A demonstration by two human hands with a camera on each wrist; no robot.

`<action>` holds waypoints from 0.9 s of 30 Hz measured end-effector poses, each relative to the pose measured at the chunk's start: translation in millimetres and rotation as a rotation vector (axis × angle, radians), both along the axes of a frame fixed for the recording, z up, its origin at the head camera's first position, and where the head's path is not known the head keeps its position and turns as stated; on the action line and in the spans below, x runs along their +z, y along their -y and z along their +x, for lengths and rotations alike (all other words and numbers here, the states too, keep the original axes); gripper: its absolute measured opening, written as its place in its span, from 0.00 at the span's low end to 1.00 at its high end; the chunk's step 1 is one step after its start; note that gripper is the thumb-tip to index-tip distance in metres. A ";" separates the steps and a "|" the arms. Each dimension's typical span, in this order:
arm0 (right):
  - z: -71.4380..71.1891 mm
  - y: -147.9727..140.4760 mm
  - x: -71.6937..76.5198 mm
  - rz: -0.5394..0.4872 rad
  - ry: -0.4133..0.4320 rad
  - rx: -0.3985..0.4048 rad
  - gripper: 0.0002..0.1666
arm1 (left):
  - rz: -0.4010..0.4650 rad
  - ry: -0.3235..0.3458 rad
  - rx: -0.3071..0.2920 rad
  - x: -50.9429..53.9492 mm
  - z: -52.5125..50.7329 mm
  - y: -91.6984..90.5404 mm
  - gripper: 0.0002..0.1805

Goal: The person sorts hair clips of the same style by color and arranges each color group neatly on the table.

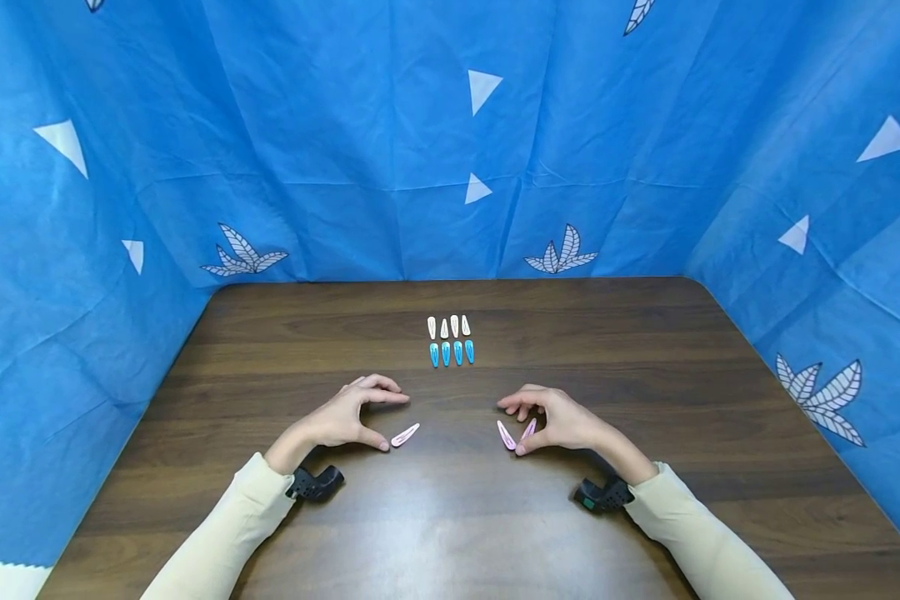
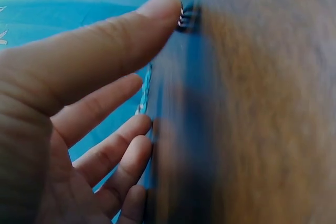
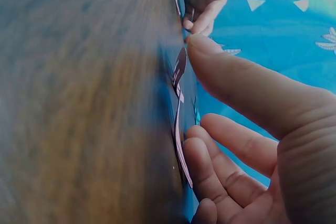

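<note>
My left hand [image 1: 342,414] rests low over the table, thumb and fingers spread well apart. Just beyond its thumb tip lies a pale pink hair clip [image 1: 405,435]; in the left wrist view nothing sits between the fingers. My right hand [image 1: 562,419] has its thumb and fingers apart in a wide arc. Beside its thumb lie a pink snap hair clip [image 1: 506,436] and a second pink hair clip [image 1: 528,428], partly within that arc. In the right wrist view, a pink clip [image 3: 180,140] lies flat near the fingertips; whether they touch it, I cannot tell.
Farther back on the brown wooden table [image 1: 607,333] are a row of several white hair clips [image 1: 454,326] and, nearer me, a row of several blue hair clips [image 1: 446,354]. A blue patterned cloth [image 1: 390,133] hangs behind and along both sides.
</note>
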State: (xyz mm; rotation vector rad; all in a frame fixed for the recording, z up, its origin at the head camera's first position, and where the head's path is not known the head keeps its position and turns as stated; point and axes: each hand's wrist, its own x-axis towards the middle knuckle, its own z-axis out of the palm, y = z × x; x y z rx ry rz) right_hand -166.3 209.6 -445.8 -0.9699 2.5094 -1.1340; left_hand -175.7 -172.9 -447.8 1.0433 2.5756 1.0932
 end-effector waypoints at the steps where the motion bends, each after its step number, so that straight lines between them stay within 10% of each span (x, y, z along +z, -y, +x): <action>1: -0.1 0.1 -0.4 -0.003 -0.006 0.007 0.37 | 0.004 0.000 -0.002 -0.5 -0.1 -0.3 0.37; 27: 4.3 6.9 -4.1 0.048 -0.090 0.011 0.34 | -0.002 -0.099 0.090 -10.9 5.8 -17.0 0.29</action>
